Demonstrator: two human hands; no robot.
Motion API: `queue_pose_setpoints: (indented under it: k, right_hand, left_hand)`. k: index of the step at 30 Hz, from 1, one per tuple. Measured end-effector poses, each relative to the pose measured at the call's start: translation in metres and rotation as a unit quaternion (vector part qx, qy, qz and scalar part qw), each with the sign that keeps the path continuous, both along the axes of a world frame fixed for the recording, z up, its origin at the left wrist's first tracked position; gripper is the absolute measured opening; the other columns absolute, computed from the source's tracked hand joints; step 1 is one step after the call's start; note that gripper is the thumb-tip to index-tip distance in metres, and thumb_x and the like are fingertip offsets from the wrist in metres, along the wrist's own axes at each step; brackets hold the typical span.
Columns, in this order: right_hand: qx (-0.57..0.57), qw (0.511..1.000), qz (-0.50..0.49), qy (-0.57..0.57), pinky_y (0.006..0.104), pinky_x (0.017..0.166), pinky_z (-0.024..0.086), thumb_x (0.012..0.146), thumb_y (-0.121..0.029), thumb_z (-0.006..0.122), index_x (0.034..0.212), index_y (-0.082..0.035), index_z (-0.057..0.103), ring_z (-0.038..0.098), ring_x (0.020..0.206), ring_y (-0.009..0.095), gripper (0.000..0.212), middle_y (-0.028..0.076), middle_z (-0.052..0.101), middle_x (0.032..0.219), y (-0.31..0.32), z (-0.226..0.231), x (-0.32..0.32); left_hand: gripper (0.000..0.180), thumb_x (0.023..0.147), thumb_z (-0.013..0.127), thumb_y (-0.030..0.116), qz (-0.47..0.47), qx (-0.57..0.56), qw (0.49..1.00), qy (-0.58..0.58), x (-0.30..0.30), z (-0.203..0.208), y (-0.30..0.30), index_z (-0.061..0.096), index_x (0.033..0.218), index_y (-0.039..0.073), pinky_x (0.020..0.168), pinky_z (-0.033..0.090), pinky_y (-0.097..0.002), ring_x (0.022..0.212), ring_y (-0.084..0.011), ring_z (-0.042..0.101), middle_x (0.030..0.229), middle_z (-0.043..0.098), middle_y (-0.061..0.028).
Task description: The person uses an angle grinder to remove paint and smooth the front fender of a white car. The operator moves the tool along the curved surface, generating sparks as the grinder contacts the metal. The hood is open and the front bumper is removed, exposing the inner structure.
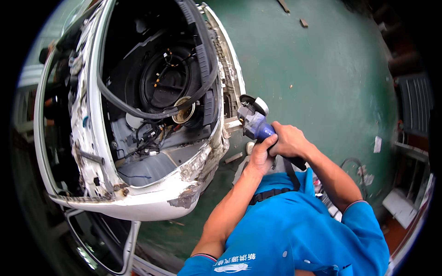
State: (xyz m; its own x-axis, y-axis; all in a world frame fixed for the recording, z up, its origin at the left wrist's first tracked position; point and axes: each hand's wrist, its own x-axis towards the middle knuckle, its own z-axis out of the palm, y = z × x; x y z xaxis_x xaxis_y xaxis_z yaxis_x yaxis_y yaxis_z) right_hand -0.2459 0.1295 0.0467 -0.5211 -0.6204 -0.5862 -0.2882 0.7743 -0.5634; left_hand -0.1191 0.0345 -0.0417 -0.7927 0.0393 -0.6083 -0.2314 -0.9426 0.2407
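An angle grinder (pixel 256 125) with a blue-purple body is gripped by both of my hands. My left hand (pixel 262 157) is closed on the body from below. My right hand (pixel 288 139) wraps the rear of the tool from the other side. The grinder's disc and guard (pixel 254 104) point away from me, close beside the rear corner of a white car body (pixel 159 201); I cannot tell whether the disc touches it. Bare, scraped metal shows along the car's rear panel (pixel 194 177).
A loose black rubber seal (pixel 152 115) hangs across the open trunk, over a round spare-wheel well (pixel 165 78) and wiring. A tan cup-shaped container (pixel 184 112) stands in it. Small scraps (pixel 303 23) lie on the green floor (pixel 322 69). Shelving and panels (pixel 415 103) line the right side.
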Motion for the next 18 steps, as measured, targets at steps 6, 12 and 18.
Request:
queue_pose_setpoints:
  k: [6,12,18]
  right_hand:
    - [-0.046,0.993,0.052,0.097,0.0519,0.078,0.058,0.069,-0.025,0.074,0.112,-0.004,0.059,0.071,0.089,0.044,0.050,0.019,0.070,0.105,-0.030,0.002,-0.015]
    - [-0.158,0.963,0.204,0.076,0.0502,0.071,0.057,0.069,-0.019,0.074,0.118,-0.002,0.057,0.071,0.089,0.041,0.054,0.018,0.068,0.099,-0.044,-0.018,-0.076]
    - [-0.154,0.914,0.375,0.038,0.0490,0.070,0.057,0.068,-0.015,0.074,0.111,-0.002,0.055,0.070,0.085,0.040,0.050,0.018,0.065,0.095,-0.060,-0.010,-0.126]
  left_hand:
    - [0.047,0.091,0.079,0.022,0.082,0.005,0.996,-0.017,-0.019,0.016,-0.011,0.060,0.131,0.007,0.104,0.048,-0.0401,0.117,-0.0209,0.061,0.124,0.065,-0.0057]
    - [0.050,0.093,0.077,0.026,0.221,-0.035,0.974,-0.047,-0.056,0.024,0.003,0.056,0.136,0.008,0.108,0.044,-0.0376,0.124,-0.0198,0.056,0.130,0.061,-0.0043]
    - [0.052,0.099,0.070,0.029,0.352,-0.062,0.932,-0.063,-0.092,0.041,0.037,0.051,0.141,0.008,0.111,0.042,-0.0404,0.131,-0.0219,0.052,0.136,0.058,-0.0065]
